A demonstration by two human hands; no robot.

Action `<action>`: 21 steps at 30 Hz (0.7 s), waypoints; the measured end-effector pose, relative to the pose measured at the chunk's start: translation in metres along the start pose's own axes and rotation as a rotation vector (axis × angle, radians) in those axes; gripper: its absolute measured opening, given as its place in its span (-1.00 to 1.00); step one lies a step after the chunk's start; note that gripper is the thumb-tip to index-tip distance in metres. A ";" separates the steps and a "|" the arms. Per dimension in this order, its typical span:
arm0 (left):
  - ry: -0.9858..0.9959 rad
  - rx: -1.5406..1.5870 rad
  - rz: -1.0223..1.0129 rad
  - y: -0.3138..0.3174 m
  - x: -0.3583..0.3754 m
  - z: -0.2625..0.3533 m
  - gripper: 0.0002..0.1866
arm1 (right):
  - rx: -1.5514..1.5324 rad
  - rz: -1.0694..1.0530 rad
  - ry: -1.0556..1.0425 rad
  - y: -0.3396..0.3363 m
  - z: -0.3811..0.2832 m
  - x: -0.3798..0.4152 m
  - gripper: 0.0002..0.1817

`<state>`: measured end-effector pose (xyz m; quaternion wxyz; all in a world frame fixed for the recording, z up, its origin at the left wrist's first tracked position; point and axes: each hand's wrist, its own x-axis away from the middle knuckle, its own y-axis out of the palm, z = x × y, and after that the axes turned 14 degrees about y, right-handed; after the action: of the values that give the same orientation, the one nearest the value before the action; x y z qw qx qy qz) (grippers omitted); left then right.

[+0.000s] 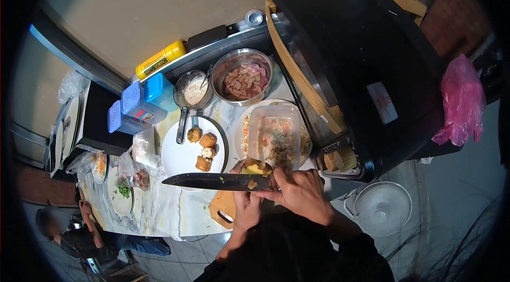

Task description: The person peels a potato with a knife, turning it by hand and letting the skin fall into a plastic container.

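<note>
My right hand point(304, 195) grips a large dark-bladed kitchen knife point(204, 181), its blade pointing left across the front of my left hand point(246, 211). Above the blade, the left fingers are wrapped round a partly peeled potato point(256, 168) with brown skin and yellow flesh. Scraps of peel cling to the blade. Just beyond both hands is a clear plastic tub point(289, 113) with bits of food in it, standing on a plate of chopped food. Below the blade lies a wooden cutting board point(217, 206), partly covered by my left hand and the knife.
Stuffed brown pieces sit on a white plate point(172, 152). Behind are a steel bowl of sliced meat point(218, 90), a pan of white mixture point(183, 102) and blue-lidded containers point(132, 99). A black oven-like appliance point(361, 48) fills the right. A person point(79, 239) is at lower left.
</note>
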<state>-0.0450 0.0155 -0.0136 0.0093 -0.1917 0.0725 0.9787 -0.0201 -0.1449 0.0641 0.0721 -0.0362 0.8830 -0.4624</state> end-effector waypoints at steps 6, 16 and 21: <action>-0.023 0.014 0.029 0.005 0.000 0.002 -0.47 | 0.025 0.005 0.007 0.004 0.004 -0.001 -0.40; 0.054 -0.161 -0.056 -0.005 0.003 -0.010 -0.32 | 0.007 -0.032 0.053 -0.004 0.003 -0.002 -0.43; 0.014 -0.077 -0.024 -0.010 0.000 -0.006 -0.28 | 0.032 0.033 -0.057 -0.001 0.012 0.000 -0.37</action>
<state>-0.0422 0.0249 -0.0207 0.0132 -0.1997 0.0323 0.9792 -0.0177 -0.1556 0.0580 0.1053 -0.0333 0.8736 -0.4740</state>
